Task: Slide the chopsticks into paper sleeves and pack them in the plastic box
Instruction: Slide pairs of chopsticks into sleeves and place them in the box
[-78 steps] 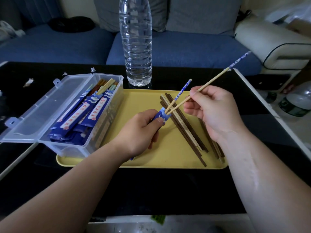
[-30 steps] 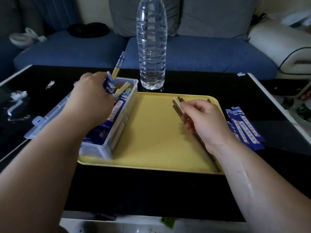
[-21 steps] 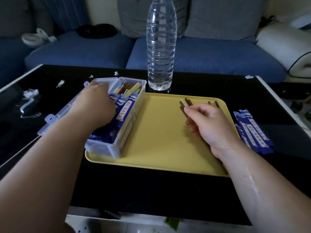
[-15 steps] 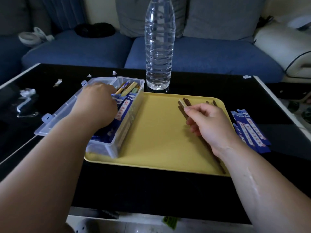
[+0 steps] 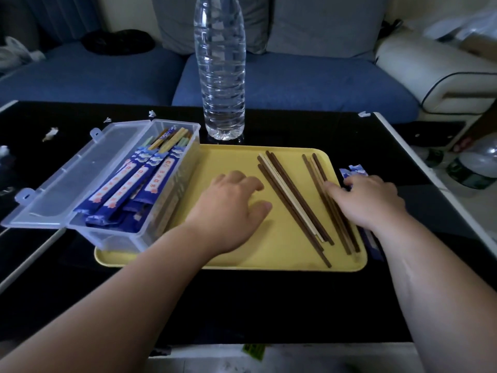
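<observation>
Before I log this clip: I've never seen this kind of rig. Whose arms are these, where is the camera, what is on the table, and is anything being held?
There is no robot here. These are a person's two bare arms, filmed by one wide camera worn on their head, looking forward and down. A yellow tray lies on a black table, with a sofa behind. The clear box, lid open, stands at the tray's left end and holds sleeved pairs. Bare chopsticks lie in two bunches on the tray, and a bottle stands behind it. Loose sleeves lie just right of the tray. The left hand is over the tray, holding nothing. The right hand lies across the right bunch, its fingers at the loose sleeves; no grip shows.
</observation>
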